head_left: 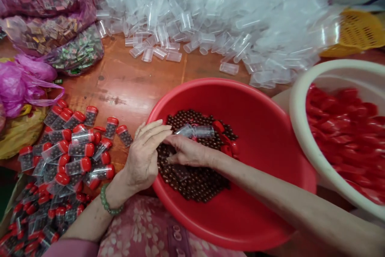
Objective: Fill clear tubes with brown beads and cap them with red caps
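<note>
My left hand (146, 154) is at the left rim of a red basin (267, 128), its fingers straight and reaching over the inside. My right hand (189, 150) is bent down into the basin against the left one, thumb and fingers drawn together; what they hold is hidden. Under and around it lie many small dark brown balls (195, 189). Clear plastic tubes (203, 131) rest on the balls beyond my right hand, beside a few red caps (227, 146). Another see-through piece (181, 173) shows faintly just below that hand.
Filled, red-capped tubes (80, 150) are heaped at left. A big pile of clear tubes (186, 20) covers the table's back. A white tub (300, 116) of red caps stands at right, near a yellow basket (361, 28). Pink bags (39, 36) of small pieces lie back left.
</note>
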Available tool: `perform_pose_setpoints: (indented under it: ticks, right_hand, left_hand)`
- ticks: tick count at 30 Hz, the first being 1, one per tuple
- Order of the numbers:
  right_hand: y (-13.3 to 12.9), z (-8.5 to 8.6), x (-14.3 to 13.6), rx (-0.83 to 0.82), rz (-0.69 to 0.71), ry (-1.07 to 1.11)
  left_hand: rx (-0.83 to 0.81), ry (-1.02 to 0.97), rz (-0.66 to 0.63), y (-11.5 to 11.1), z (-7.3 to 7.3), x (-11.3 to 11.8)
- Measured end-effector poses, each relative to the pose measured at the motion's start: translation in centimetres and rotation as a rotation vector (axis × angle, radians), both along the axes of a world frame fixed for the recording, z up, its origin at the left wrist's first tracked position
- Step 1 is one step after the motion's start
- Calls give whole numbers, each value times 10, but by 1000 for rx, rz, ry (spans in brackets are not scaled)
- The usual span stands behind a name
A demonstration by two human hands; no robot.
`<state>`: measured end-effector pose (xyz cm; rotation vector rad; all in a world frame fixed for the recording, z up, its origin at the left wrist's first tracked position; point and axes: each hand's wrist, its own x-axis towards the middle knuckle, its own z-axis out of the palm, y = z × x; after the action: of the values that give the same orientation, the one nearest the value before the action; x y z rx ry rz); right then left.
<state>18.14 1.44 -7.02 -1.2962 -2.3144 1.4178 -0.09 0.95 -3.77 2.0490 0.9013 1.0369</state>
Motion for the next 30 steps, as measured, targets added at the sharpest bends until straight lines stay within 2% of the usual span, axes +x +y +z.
perform_pose_setpoints:
  ticks: [3, 7, 12, 16, 19, 26, 30]
  right_hand:
    - [-3, 5, 1, -61, -87, 124]
    - [-4, 24, 7, -92, -175, 262]
    - [-4, 47, 19, -88, -248, 344]
    - [-6, 59, 24, -90, -253, 429]
    - [-8, 69, 27, -60, -239, 461]
    - [-16, 83, 35, 19, -209, 480]
    - [-20, 89, 38, 118, -272, 394]
  left_hand:
    - [0, 17, -22, -1, 3, -4]
    - [24, 110, -22, -6, 20, -11]
    - [-144, 202, -62, -14, 43, -9]
    - [-371, 215, -129, -10, 45, 3]
    - [-477, 176, -166, -1, 48, 11]
    - [-651, 79, -328, 6, 61, 21]
    - [-654, 112, -330, 4, 59, 21]
